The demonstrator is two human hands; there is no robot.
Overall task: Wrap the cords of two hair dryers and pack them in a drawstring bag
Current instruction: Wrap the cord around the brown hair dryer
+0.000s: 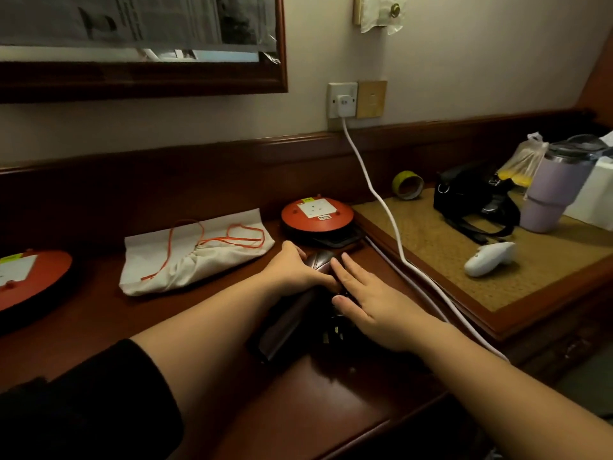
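Hair dryer (pixel 292 313) lies dark on the wooden desk (pixel 99 313) right under both hands, long axis running from near-left to far-right, handle end toward the person, head end toward the wall. Left hand (pixel 295 272) curls over the head end, fingers wrapped on it, so it grips the dryer. Right hand (pixel 368 303) lies flat just beside it, fingers straight, resting on the dark cord bundle and plug (pixel 331 333) to the right of the dryer body; hands close together, nearly touching. Cord looks gathered but too dark to tell if fully wrapped. Drawstring bag (pixel 195 254), white with orange string, lies flat to the left of the hands, near, mouth facing right toward the dryer. Left hand is nearer the bag. Only one dryer clearly seen; second one can't be made out. Likely next: lift the dryer and carry it left to the bag mouth, and the bag needs opening first.
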